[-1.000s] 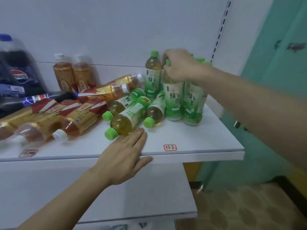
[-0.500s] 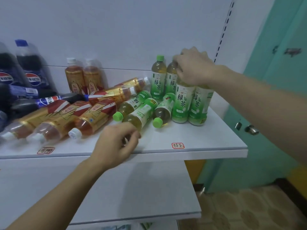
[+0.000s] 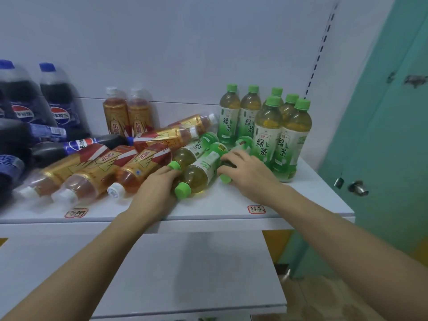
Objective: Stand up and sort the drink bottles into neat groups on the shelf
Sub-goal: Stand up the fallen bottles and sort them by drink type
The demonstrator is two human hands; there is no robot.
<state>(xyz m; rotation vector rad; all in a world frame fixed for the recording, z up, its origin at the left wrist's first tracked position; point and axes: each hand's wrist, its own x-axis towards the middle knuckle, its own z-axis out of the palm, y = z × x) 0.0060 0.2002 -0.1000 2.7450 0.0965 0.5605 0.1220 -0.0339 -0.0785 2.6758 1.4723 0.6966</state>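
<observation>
At the shelf's (image 3: 208,212) left end you have the cola bottles (image 3: 58,105), two upright against the back wall and others lying dark on their sides in front of them; next come the amber drink bottles (image 3: 97,172), two standing at the back and the rest lying with their white caps toward the front edge. Your left hand (image 3: 157,188) sits just right of those, near the front edge, fingers curled round the neck end of a lying green tea bottle (image 3: 201,172), whose green cap pokes out beside your thumb; a second lying green tea bottle (image 3: 192,151) touches it on the far side. Your right hand (image 3: 247,174) lies palm down over a third lying bottle (image 3: 243,143), fingers bent across its body so that only its base and a bit of cap show; you cannot tell how firmly it grips. Just right of that hand, toward the right back corner, the standing green tea bottles (image 3: 268,135) form a tight cluster, touching one another
</observation>
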